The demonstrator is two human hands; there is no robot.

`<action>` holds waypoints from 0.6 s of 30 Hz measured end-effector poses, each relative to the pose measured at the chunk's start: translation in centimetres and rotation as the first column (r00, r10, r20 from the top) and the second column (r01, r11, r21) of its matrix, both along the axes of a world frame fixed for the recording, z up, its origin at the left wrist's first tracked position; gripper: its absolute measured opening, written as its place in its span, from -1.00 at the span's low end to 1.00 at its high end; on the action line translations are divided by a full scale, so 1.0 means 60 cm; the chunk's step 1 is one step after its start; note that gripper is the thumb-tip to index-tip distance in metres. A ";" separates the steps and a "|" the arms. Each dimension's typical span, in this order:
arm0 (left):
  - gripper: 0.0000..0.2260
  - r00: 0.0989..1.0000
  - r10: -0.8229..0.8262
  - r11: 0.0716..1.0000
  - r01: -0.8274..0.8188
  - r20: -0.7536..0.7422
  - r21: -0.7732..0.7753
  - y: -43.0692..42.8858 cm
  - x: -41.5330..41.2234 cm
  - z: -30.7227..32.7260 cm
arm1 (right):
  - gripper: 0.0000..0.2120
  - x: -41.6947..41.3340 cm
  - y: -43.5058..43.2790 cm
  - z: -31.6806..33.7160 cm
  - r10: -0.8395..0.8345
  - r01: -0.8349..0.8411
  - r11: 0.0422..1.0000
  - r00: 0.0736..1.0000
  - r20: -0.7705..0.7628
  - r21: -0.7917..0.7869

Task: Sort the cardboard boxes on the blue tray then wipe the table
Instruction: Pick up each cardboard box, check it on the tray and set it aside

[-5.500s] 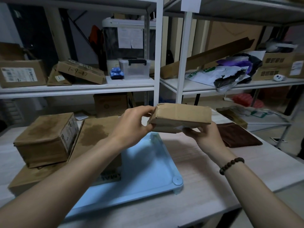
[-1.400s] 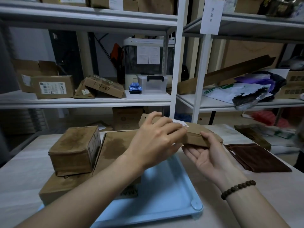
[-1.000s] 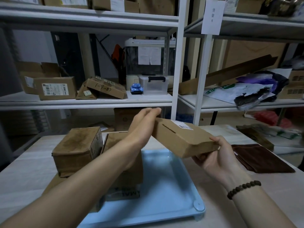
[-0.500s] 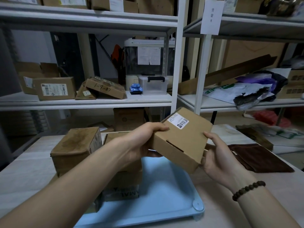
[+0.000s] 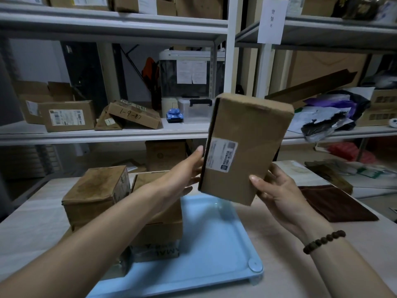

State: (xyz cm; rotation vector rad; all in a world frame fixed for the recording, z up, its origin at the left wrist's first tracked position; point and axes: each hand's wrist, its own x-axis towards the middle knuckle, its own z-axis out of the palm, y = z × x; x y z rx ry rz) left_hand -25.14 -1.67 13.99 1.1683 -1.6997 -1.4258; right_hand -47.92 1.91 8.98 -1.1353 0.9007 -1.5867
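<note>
Cardboard box (image 5: 247, 147) tilted above blue tray (image 5: 214, 254), left hand (image 5: 182, 175) and right hand (image 5: 277, 190) fingers (image 5: 254, 179) gripping its lower sides.

- I see a pale wooden table (image 5: 285, 276) across the lower frame.
- A blue tray (image 5: 214, 261) sits lower centre.
- A dark brown cloth (image 5: 335, 203) lies flat, right.

And up it goes: the cardboard box (image 5: 247, 147), lying level between the hands seconds ago, now stands nearly on end, its top leaning right. Its white label (image 5: 222, 154), half a second back at the far edge, sits right beside the left hand (image 5: 184, 171), which has slid onto the left edge. The right hand (image 5: 277, 190) now cups the bottom corner, thumb on the front.
</note>
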 end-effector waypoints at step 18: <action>-0.61 0.959 -0.032 0.999 0.032 -0.281 -0.004 -0.002 0.011 0.006 | -0.67 0.021 0.006 0.016 0.023 -0.015 0.996 0.996 -0.090 0.090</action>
